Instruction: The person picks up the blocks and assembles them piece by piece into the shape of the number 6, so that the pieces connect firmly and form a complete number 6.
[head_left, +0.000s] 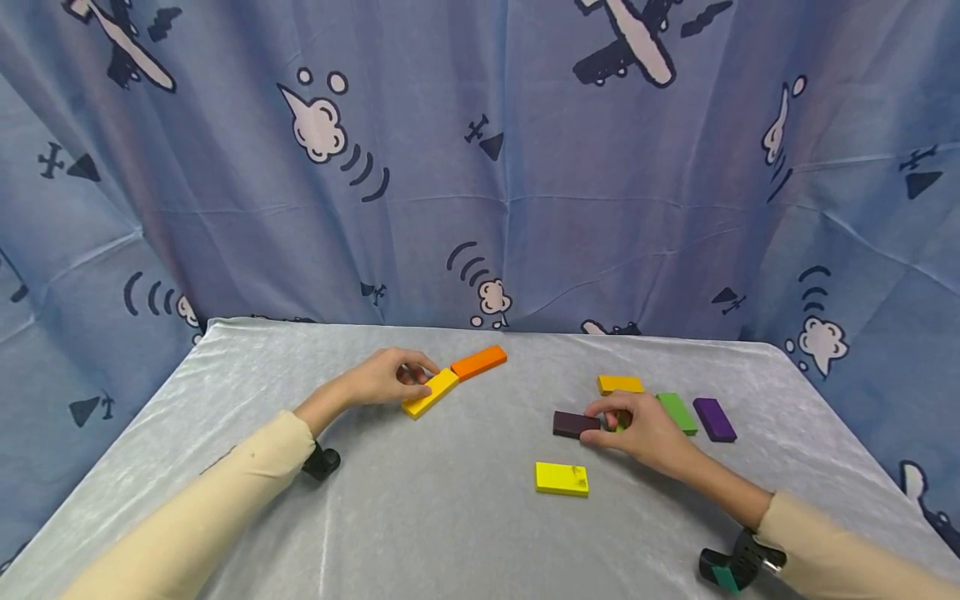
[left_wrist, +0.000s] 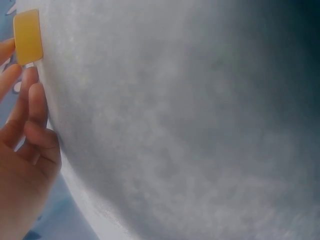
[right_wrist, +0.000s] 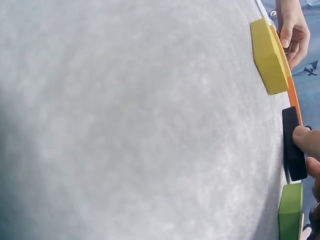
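Note:
At the left-middle of the table my left hand (head_left: 390, 377) pinches a golden-yellow block (head_left: 430, 393) between thumb and fingers. The far end of that block meets an orange block (head_left: 480, 362), making a slightly bent row. My right hand (head_left: 647, 428) grips a dark brown block (head_left: 575, 424) by its right part. In the right wrist view the thumb (right_wrist: 306, 140) presses on this dark block (right_wrist: 293, 145). A yellow-green piece (head_left: 622, 422) shows partly beneath the right fingers, mostly hidden. Nearer the front lies a bright yellow block (head_left: 561, 479) with a dark smudge.
Behind the right hand is another yellow block (head_left: 620, 384). To its right lie a green block (head_left: 677, 413) and a purple block (head_left: 715, 419). A pale cloth covers the table (head_left: 420, 500). A blue patterned curtain (head_left: 420, 167) hangs behind it.

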